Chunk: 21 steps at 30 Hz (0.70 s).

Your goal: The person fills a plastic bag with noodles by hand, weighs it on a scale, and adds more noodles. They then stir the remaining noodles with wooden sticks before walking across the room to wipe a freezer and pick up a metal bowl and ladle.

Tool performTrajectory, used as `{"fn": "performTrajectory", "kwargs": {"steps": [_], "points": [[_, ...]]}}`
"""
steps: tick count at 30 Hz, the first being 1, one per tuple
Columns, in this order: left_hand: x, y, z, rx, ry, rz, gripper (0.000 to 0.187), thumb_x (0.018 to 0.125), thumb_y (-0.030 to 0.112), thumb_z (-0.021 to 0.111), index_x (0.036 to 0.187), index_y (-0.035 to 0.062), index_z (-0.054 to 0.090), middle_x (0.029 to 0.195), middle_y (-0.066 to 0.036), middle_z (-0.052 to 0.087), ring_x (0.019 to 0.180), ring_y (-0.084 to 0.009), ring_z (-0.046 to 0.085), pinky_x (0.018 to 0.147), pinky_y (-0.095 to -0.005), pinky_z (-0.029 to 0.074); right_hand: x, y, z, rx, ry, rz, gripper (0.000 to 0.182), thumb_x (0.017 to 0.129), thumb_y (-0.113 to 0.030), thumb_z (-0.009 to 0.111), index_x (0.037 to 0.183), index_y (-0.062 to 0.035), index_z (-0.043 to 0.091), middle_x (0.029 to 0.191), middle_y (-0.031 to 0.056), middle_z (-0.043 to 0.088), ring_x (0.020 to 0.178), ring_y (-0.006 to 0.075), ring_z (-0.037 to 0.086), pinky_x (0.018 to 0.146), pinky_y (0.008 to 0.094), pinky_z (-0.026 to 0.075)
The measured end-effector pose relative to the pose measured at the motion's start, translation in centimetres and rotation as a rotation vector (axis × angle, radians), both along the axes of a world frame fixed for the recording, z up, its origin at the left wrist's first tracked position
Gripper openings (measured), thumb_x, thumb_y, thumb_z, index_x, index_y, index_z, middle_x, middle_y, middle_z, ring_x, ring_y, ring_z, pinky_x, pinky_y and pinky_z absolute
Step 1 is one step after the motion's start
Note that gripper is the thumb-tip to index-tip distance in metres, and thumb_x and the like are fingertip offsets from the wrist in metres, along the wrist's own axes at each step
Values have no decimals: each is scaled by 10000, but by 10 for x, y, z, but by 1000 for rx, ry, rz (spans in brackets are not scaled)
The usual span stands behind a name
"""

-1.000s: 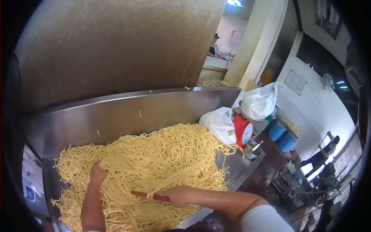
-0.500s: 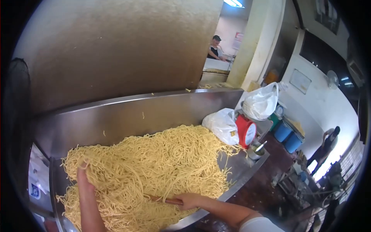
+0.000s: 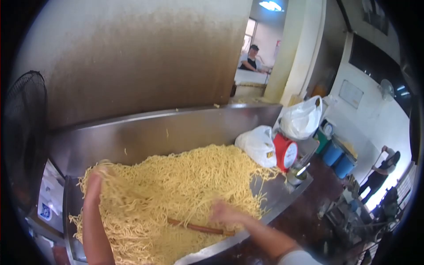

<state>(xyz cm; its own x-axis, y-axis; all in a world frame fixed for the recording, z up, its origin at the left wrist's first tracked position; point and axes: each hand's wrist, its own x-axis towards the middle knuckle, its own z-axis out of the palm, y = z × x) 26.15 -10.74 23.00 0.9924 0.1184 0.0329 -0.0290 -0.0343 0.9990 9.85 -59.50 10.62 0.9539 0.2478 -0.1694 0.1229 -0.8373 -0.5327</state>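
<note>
A thick bed of yellow noodles [image 3: 185, 176] covers much of the steel tray table [image 3: 282, 194]. At the left end my left hand [image 3: 98, 176] is raised with fingers closed round a clump of noodles, strands trailing to the right; motion blurs it. My right hand [image 3: 223, 212] is over the front right part of the noodles, its fingers smeared by motion. Just below it, a wooden stick [image 3: 201, 228] lies on the noodles, apart from the hand.
White plastic bags [image 3: 257, 145] and a red dial scale [image 3: 285, 152] stand at the table's right end, near a metal pot [image 3: 296, 176]. A fan [image 3: 26, 132] is at left. One person [image 3: 251, 62] works behind an opening; another [image 3: 382, 170] stands far right.
My right hand has let go of the wooden stick and risen above it. My left hand has lifted slightly with noodles. The view has shifted a little, and the person at far right has moved.
</note>
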Motion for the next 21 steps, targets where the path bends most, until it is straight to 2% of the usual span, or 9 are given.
{"fn": "performTrajectory", "kwargs": {"steps": [2,3,4,7,9,13,16,19,21], "points": [[-23,6,-23,904,182,-178,360,785,234,751,1087,72,643,962,-139,648,890,-262,651,802,-382,530,24,-50,77,573,-7,-617,1009,809,-102,746,1553,-119,66,1261,191,570,967,266,637,745,373,548],[-40,0,-29,1304,98,-212,465,752,258,782,1152,64,649,1055,-180,654,993,-302,642,883,-407,511,21,-77,117,1041,-244,-633,1066,851,-98,696,1546,-158,-110,1320,222,542,957,257,649,693,356,556],[-53,-7,-37,1306,91,-213,465,752,258,782,1152,64,649,1055,-180,654,993,-302,642,883,-407,511,12,-80,179,1076,-394,-746,1074,854,-301,729,1547,-55,-55,1330,195,549,980,257,668,748,393,539],[-70,-33,-56,1010,-4,-43,668,681,330,827,1254,51,623,1222,-233,601,1168,-363,558,1012,-424,434,-14,-96,266,1243,-558,-638,1016,879,-243,698,1554,-62,-40,1335,190,543,952,243,666,757,346,538],[-66,-54,-81,968,134,-369,645,667,270,811,1242,43,626,1247,-227,598,1192,-357,545,1013,-420,435,-24,-95,276,1302,-526,-540,877,899,-242,651,1558,-97,91,1255,164,618,934,231,670,761,336,541],[-49,-90,-156,1068,99,-252,567,667,180,780,1194,31,633,1208,-233,609,1125,-382,577,947,-408,468,-39,-72,253,1106,-202,-381,689,937,-262,617,1503,-56,283,1210,137,646,904,168,670,746,293,534],[-28,-84,-219,510,179,-137,529,713,134,752,1195,-4,582,1180,-210,625,1000,-355,638,819,-395,502,-35,-40,206,897,52,-361,558,931,-280,622,1415,-55,457,1127,82,687,871,136,661,746,268,524],[-72,-120,-109,52,302,95,606,763,188,786,1277,9,519,1161,-167,634,1005,-299,637,808,-381,513,-24,-18,157,706,160,-223,501,936,-237,620,1394,-79,495,1127,71,688,901,146,663,766,282,521],[-52,-104,-106,-272,196,85,708,820,327,773,1356,-7,452,1238,-184,583,1080,-293,610,857,-395,531,-14,-6,118,425,141,-110,521,923,-270,623,1389,-73,497,1134,87,686,937,185,664,813,313,519]]}}
